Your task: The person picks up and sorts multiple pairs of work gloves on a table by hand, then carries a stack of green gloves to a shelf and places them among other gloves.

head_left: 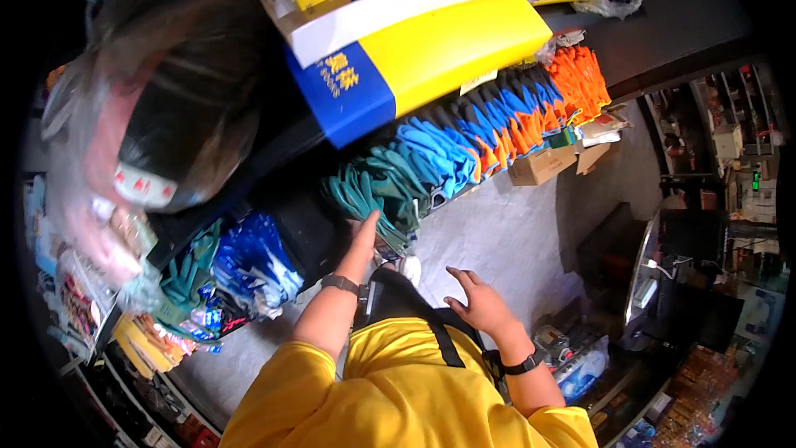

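Observation:
A row of work gloves stands packed along a dark shelf. Dark green gloves [385, 187] are at its near left end, then light blue gloves [438, 156], blue-and-orange gloves [506, 124] and bright orange gloves [579, 83]. My left hand [363, 239] is at the end of the green gloves, its thumb against them and its other fingers largely hidden behind. It appears closed on the green gloves. Away from the shelf, my right hand [481, 303] hangs over the grey floor with fingers apart, holding nothing.
A yellow-and-blue box [456, 41] lies above the glove row. Plastic wrapping [91, 141] covers a dark bulky item at left. Blue-and-white gloves [259, 265] hang lower left. A cardboard carton [543, 166] sits beyond the row. Stocked shelves line the right side.

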A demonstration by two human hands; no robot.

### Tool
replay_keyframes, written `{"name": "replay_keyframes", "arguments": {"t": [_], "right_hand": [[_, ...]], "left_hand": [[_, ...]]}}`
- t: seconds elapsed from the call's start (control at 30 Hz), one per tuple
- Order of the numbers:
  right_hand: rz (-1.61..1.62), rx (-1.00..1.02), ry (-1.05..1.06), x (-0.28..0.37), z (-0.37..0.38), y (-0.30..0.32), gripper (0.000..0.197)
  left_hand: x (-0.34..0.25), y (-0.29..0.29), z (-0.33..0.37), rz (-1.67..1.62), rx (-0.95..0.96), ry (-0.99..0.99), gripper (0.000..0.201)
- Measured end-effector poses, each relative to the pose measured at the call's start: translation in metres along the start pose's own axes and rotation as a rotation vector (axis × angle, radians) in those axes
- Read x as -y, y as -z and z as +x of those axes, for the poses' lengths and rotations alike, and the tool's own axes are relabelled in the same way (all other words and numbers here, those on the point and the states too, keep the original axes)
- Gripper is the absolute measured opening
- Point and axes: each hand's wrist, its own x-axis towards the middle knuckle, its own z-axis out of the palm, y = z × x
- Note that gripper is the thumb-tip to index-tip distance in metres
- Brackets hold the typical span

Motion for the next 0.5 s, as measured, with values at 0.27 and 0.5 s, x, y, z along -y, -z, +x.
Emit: {"name": "replay_keyframes", "arguments": {"t": [0.27,0.5], "right_hand": [[-0.066,-0.088,-0.077,-0.01,0.044,0.047,0.052],[-0.117,-0.108,0.044,-0.014,0.057,0.063,0.063]], "left_hand": [[0.01,-0.063,0.027,0.279,0.243,0.08,0.047],[-0.026,-0.092,0.035,0.725,0.221,-0.008,0.067]]}}
